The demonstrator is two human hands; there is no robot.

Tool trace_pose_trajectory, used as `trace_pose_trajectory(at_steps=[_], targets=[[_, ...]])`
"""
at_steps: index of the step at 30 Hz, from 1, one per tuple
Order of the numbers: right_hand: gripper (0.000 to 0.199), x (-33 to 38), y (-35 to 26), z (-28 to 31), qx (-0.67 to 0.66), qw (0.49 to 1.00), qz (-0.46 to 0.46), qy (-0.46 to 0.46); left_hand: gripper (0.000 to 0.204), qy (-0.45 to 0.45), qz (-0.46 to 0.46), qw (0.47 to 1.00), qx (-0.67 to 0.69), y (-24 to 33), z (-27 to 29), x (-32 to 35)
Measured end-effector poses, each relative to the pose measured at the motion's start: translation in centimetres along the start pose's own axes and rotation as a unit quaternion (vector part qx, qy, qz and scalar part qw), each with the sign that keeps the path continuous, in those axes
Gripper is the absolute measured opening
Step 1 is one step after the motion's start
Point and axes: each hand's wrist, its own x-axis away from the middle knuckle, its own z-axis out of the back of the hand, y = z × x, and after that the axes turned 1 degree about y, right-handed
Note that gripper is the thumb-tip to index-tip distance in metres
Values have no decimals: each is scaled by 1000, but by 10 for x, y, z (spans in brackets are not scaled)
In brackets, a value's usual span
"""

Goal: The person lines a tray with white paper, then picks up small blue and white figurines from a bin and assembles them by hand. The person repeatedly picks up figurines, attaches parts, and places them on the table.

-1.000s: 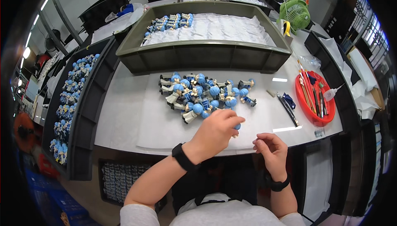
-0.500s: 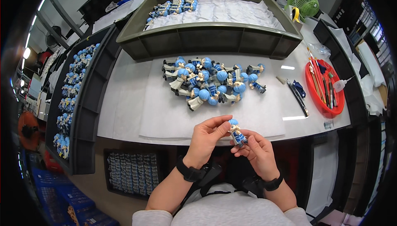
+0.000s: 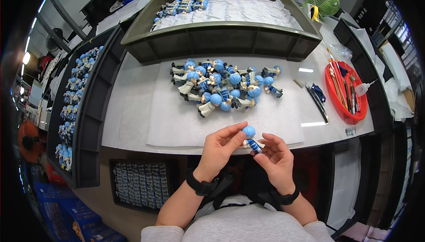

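Observation:
A small figurine (image 3: pixel 250 136) with a round blue head, striped blue clothing and a pale cape is held up just over the table's near edge. My left hand (image 3: pixel 222 146) pinches it near the head between thumb and fingers. At its legs is my right hand (image 3: pixel 276 158), thumb and a finger closed around the lower end, the index finger raised and loosely curled. The back of the figurine's head seems turned up. Beyond my hands, a heap of similar figurines (image 3: pixel 221 84) lies on a white sheet (image 3: pixel 177 131).
A large grey-green tray (image 3: pixel 221 42) lined with white cloth stands behind the heap, figurines at its left. A dark crate (image 3: pixel 99 109) of figurines flanks the table. To the right lie pens (image 3: pixel 317 104) and a red basket (image 3: pixel 347 117) of brushes. Below sits another filled crate (image 3: pixel 141 184).
The figurine has been turned, so its plain blue head shows instead of its front. My right hand's fingers have loosened and spread; my left keeps its pinch. The view has shifted slightly.

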Motion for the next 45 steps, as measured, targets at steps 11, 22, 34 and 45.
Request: trace_pose_trajectory(at_steps=[11, 22, 34, 45], targets=[[62, -1, -3, -6, 78, 981, 177, 14, 29, 8, 55, 997, 45, -10, -2, 0], [51, 0, -8, -2, 65, 988, 138, 11, 30, 6, 45, 998, 42, -7, -6, 0], [33, -3, 2, 16, 47, 996, 62, 37, 39, -11, -62, 998, 21, -14, -16, -6], [21, 26, -56, 183, 98, 933, 196, 284, 25, -44, -224, 920, -318, -47, -66, -27]])
